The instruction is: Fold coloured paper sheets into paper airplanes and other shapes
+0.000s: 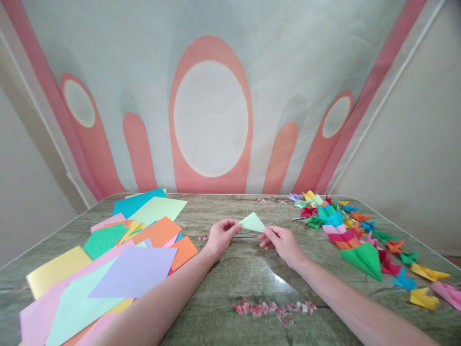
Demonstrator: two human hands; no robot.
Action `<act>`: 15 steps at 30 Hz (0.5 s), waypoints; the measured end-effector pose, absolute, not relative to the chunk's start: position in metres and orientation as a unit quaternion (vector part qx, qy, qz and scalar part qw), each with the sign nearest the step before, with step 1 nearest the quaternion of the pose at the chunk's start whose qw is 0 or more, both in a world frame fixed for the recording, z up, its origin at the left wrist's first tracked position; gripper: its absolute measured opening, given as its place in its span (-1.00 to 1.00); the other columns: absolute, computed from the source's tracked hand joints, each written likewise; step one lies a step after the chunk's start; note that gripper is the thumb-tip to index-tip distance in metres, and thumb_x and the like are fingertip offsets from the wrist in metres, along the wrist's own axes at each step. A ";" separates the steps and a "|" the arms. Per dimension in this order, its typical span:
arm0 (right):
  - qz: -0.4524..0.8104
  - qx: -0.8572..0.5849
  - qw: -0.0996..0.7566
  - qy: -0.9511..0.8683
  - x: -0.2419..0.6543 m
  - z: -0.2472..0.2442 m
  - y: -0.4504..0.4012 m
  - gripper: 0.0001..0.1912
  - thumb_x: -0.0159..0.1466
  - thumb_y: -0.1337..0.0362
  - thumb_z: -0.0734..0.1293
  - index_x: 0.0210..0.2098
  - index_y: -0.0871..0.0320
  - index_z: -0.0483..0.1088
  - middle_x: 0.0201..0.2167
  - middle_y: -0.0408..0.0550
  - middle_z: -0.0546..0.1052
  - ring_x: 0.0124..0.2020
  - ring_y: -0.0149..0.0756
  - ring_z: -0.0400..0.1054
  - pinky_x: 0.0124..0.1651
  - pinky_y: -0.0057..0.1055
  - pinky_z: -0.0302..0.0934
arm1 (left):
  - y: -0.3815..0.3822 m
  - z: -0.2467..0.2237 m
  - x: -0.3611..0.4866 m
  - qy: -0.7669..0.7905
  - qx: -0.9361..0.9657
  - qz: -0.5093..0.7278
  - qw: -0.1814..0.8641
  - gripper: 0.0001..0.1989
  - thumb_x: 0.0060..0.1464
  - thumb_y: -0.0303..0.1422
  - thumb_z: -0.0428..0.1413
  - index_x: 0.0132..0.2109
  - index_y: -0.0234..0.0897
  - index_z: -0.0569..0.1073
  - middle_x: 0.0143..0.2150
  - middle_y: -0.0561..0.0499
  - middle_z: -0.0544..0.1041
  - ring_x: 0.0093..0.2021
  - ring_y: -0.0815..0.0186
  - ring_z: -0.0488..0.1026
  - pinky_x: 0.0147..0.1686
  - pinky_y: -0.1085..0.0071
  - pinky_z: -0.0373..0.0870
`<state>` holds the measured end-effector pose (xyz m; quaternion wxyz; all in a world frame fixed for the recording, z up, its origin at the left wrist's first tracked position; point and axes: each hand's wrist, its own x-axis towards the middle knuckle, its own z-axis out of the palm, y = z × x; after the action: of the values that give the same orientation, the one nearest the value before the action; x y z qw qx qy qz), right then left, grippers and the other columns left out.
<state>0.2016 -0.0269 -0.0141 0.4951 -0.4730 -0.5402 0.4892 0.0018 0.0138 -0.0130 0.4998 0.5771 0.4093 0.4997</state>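
Note:
A small pale green paper (252,222), folded into a triangle with its point up, is held between my two hands above the table. My left hand (221,237) pinches its left corner between thumb and fingers. The right corner is pinched by my right hand (280,241), its lower fingers curled beneath. Loose coloured sheets lie to the left, among them a purple sheet (135,272) and an orange sheet (157,232). Folded paper pieces are spread on the right, with a large green one (363,259) nearest my right forearm.
The wood-patterned table (216,307) has a printed strip of pink flowers (275,307) near the front. Behind its far edge stands a grey and pink backdrop (211,115) with a white oval. Walls flank both sides.

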 end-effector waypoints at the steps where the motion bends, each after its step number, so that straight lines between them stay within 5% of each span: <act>1: 0.477 -0.483 0.489 -0.548 0.202 -0.015 -0.026 -0.53 0.11 -0.11 0.26 -0.40 0.23 0.43 -0.45 0.01 0.54 -0.54 -0.34 0.42 -0.51 -0.46 0.29 | 0.014 -0.013 0.002 0.409 0.576 0.501 0.501 -0.73 -0.12 -0.20 0.21 -0.37 -0.37 0.48 -0.51 0.08 0.44 -0.48 0.43 0.33 -0.42 0.52 0.23; 15: 0.421 -0.519 0.440 -0.599 0.207 -0.019 -0.022 -0.62 0.19 -0.01 0.21 -0.41 0.21 0.38 -0.58 -0.12 0.46 -0.66 -0.42 0.34 -0.62 -0.54 0.13 | 0.016 -0.014 0.001 0.426 0.558 0.525 0.481 -0.76 -0.15 -0.29 0.23 -0.29 -0.33 0.54 -0.41 0.01 0.56 -0.41 0.34 0.46 -0.33 0.45 0.37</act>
<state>0.2067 -0.0215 -0.0194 0.4400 -0.5194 -0.5992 0.4214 0.0014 0.0160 -0.0137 0.4809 0.5583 0.4260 0.5250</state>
